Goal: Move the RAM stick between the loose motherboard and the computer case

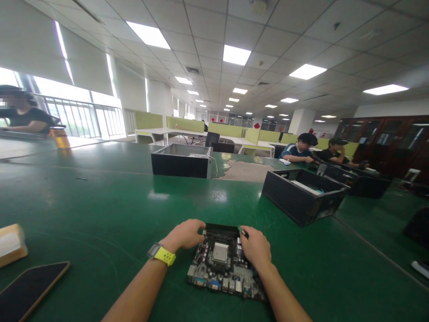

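A computer motherboard (pixel 223 268) lies flat on the green table (pixel 100 210) close in front of me, with a silver processor (pixel 220 253) in its middle. My left hand (pixel 184 235), with a yellow-strapped watch (pixel 161 255) on the wrist, curls its fingers over the board's far left corner. My right hand (pixel 255 248) is closed around the far right corner, fingertips on the far edge. Both hands grip the board from the sides.
Two open black computer cases stand on the table, one at the centre back (pixel 181 161) and one to the right (pixel 303 194). A dark phone (pixel 31 288) and a small box (pixel 11 243) lie at the left. Other people sit at the left (pixel 23 116) and right back (pixel 301 150).
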